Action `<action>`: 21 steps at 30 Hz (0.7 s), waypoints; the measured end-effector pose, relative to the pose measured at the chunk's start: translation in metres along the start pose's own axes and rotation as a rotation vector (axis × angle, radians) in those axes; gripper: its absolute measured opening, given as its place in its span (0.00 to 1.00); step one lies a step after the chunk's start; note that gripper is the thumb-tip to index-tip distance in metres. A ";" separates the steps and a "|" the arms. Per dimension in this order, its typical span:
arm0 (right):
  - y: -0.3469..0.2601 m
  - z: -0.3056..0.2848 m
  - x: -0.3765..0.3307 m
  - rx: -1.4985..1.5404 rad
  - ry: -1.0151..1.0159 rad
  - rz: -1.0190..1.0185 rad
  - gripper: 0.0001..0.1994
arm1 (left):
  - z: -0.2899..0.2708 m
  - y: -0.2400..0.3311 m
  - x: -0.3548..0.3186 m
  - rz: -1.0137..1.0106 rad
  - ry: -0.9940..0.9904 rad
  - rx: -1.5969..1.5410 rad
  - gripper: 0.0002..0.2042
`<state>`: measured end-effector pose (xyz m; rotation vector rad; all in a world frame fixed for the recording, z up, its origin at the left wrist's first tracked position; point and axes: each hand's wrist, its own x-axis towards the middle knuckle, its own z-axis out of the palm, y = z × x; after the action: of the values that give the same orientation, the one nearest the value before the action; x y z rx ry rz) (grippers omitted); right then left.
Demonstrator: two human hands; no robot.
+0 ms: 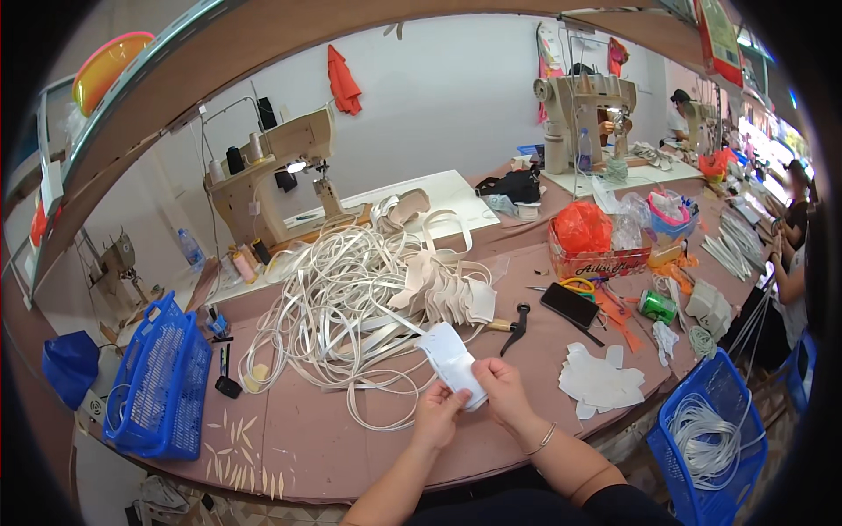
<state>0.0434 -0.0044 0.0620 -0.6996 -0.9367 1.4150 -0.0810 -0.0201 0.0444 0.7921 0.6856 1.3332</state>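
Observation:
In front of me, above the table's near part, both hands are closed on a thin white flat piece [447, 349], perhaps leather or fabric. My left hand [438, 413] pinches its lower edge, thumb on top. Beside it, my right hand [506, 388] grips the right edge with bent fingers. Just beyond lies a large tangle of white straps [320, 302], with a stack of cream shaped pieces [438, 294] at its right. A hammer [518, 329] with a black head and wooden handle rests right of the stack. White cut pieces [601, 380] lie to my right.
Blue plastic baskets [158, 386] stand at the left; another basket [700, 478] holding white cord is at lower right. A black phone [570, 304], yellow-handled scissors [579, 284] and a green can [658, 306] lie at right. Behind the straps stands a sewing machine [263, 171]. People sit far right.

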 end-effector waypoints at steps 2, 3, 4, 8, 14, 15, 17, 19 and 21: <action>0.007 -0.005 0.002 0.004 0.050 -0.035 0.09 | 0.009 -0.003 -0.006 0.017 0.020 0.066 0.09; 0.009 -0.008 0.001 -0.055 0.052 -0.040 0.09 | 0.012 -0.004 -0.008 0.026 0.029 0.099 0.08; 0.008 -0.009 0.001 -0.110 0.053 -0.047 0.10 | 0.010 -0.003 -0.007 0.055 -0.014 0.205 0.08; -0.016 -0.014 0.011 -0.175 -0.117 0.085 0.09 | -0.009 0.002 -0.008 0.050 -0.157 0.691 0.07; -0.026 -0.006 0.016 0.098 -0.027 0.157 0.09 | -0.008 -0.012 -0.020 0.030 -0.132 0.674 0.11; -0.028 -0.008 0.023 0.099 0.019 0.122 0.09 | -0.007 -0.009 -0.025 0.022 -0.152 0.781 0.11; -0.023 -0.011 0.027 0.016 0.079 0.039 0.09 | -0.012 -0.011 -0.030 -0.009 -0.170 0.905 0.11; -0.017 -0.010 0.031 -0.167 0.089 -0.056 0.09 | -0.021 -0.017 -0.030 -0.039 -0.153 0.930 0.12; -0.019 0.000 0.021 -0.332 0.098 -0.175 0.08 | -0.023 -0.008 -0.025 0.107 -0.213 0.779 0.14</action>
<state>0.0513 0.0152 0.0814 -0.9008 -1.1399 1.0727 -0.0984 -0.0426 0.0246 1.5870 1.0142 1.0382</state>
